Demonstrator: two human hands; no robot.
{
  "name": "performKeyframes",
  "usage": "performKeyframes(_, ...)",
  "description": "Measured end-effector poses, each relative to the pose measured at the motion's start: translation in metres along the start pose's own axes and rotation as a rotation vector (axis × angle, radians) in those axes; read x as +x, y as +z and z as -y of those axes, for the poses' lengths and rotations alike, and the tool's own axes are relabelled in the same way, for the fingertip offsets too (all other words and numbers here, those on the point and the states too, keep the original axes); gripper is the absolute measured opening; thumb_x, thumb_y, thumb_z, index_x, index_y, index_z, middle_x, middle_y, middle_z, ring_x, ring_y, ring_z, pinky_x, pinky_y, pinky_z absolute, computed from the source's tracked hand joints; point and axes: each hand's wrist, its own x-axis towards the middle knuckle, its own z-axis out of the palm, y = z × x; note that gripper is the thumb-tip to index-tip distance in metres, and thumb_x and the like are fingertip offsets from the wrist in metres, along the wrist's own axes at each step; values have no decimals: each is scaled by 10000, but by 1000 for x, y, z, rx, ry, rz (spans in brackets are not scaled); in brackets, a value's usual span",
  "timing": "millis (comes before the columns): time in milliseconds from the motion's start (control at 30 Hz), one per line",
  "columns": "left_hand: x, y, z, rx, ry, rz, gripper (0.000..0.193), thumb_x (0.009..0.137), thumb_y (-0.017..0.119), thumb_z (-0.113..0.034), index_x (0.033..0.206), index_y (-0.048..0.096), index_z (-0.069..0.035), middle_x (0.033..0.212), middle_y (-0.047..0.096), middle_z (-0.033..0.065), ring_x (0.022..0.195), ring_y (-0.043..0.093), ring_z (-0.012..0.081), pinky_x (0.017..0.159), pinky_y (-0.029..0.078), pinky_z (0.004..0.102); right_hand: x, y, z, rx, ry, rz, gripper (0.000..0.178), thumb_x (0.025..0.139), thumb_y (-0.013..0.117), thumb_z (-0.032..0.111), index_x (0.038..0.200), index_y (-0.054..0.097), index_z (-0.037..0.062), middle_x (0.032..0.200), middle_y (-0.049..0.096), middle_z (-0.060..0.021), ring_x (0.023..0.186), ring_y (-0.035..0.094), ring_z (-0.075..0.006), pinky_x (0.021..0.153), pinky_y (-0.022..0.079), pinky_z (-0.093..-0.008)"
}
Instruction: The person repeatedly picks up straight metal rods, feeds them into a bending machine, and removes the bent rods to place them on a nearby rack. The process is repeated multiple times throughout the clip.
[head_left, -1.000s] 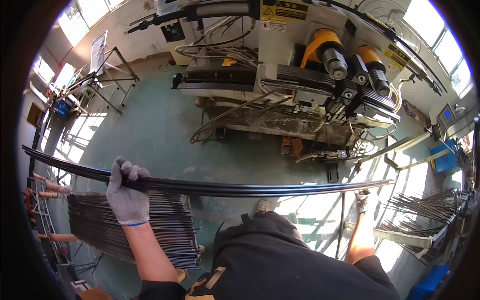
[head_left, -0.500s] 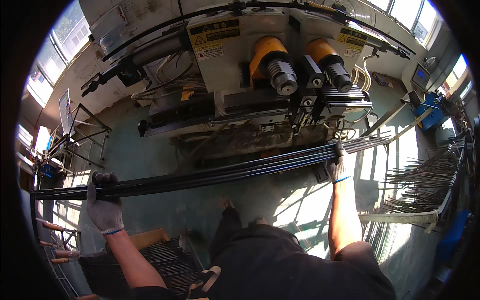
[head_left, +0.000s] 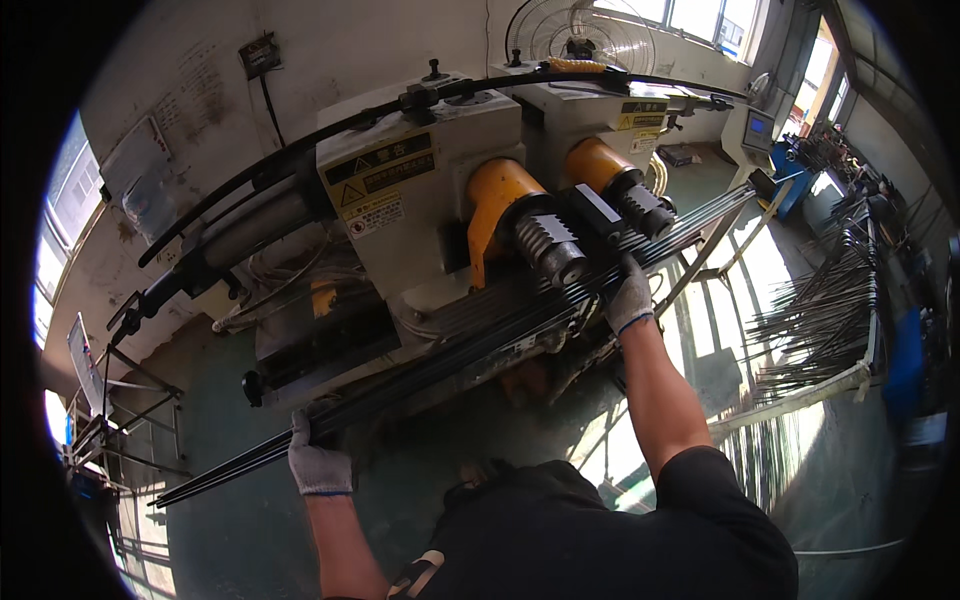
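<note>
Gripping the dark rods (head_left: 420,374) with our left hand (head_left: 320,462) and right hand (head_left: 630,298), we hold them slantwise near the machine's ridged spindle (head_left: 547,246); uneven support could let some snag there or slip loose.

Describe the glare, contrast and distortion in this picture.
Head view: sunlit floor glares at right; head view: the rods look dark leftward but gleam toward their right end; head view: the long black bar over the machine looks bowed, corners black.

The rods (head_left: 440,362) are black; the gloves (head_left: 322,470) grey, edged blue; the housings (head_left: 503,182) orange; the floor (head_left: 225,400) green.
</note>
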Motion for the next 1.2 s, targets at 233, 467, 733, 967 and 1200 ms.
performKeyframes(233, 55, 41, 42, -7, -197, -7, 323, 1177, 610, -302, 1313, 741, -40, 1314, 771, 114, 1308, 680, 336, 1212, 521, 573, 33, 22, -3, -261, 87, -211, 399, 1086, 694, 383, 1354, 748, 92, 1169, 797, -40, 1061, 729, -200, 922, 541, -359)
performKeyframes(467, 74, 33, 12, -65, -174, 68, 326, 1170, 599, -273, 1338, 734, -28, 1349, 766, 139, 1347, 668, 355, 1233, 505, 579, 66, 4, -38, -539, -17, -244, 347, 1114, 628, 340, 1252, 775, 57, 1104, 807, -125, 993, 779, -268, 834, 594, -412)
performKeyframes(733, 129, -2, -17, -39, -47, -23, 314, 1172, 616, -260, 1296, 782, -24, 1299, 798, 145, 1273, 727, 324, 1201, 547, 510, 115, -66, -56, -841, -259, -291, 299, 1097, 644, 315, 1193, 789, 71, 1051, 821, -184, 996, 809, -344, 831, 625, -449)
performKeyframes(967, 114, 30, 49, -17, -50, -6, 345, 1172, 633, -311, 1314, 769, -28, 1354, 779, 128, 1303, 702, 318, 1215, 529, 502, 31, 43, -16, -251, 6, -388, 634, 1069, 688, 581, 1345, 761, 14, 1187, 759, -70, 1035, 728, -176, 897, 574, -376)
performKeyframes(1200, 81, 89, 116, -93, -272, 125, 350, 1137, 687, -325, 1346, 758, -52, 1379, 771, 109, 1357, 669, 322, 1274, 459, 565, 24, 19, -10, -374, -55, -364, 546, 1124, 690, 542, 1337, 775, 47, 1152, 772, -27, 1025, 709, -153, 896, 554, -331)
